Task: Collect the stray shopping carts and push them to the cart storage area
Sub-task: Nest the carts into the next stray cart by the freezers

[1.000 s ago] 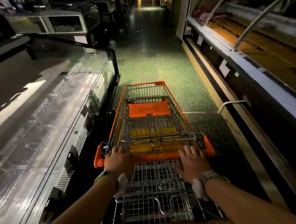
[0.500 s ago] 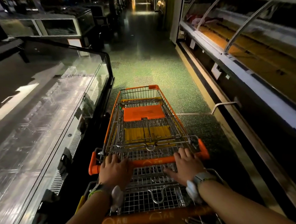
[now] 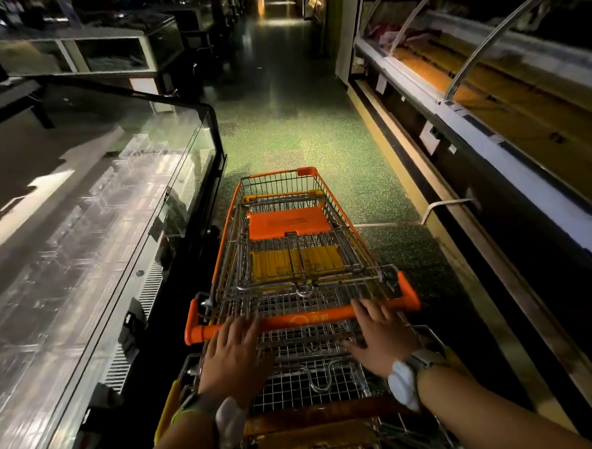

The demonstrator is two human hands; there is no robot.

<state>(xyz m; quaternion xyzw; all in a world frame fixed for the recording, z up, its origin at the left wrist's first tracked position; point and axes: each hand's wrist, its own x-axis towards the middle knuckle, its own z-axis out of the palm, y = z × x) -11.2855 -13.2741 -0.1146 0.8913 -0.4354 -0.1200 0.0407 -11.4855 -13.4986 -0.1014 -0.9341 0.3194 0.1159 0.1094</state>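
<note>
Carts (image 3: 289, 245): nested pair in aisle between freezer case (image 3: 91, 214) and shelving (image 3: 486, 87). Front cart slid ahead from rear one versus second ago. Left hand (image 3: 235, 359), right hand (image 3: 379, 336): fingers straight, released, pressing orange handle (image 3: 303, 321). Judgement: push toward storage continuing.

Aisle floor (image 3: 281, 98) open; display case (image 3: 170, 210) crowds left.

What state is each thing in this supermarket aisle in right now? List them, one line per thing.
Front cart: empty, nested with another cart behind it.
Orange handle: both hands' fingers lie over it.
Left hand: open, fingers straight on the handle.
Right hand: open, fingers spread on the handle.
Glass display case: lid shut.
</note>
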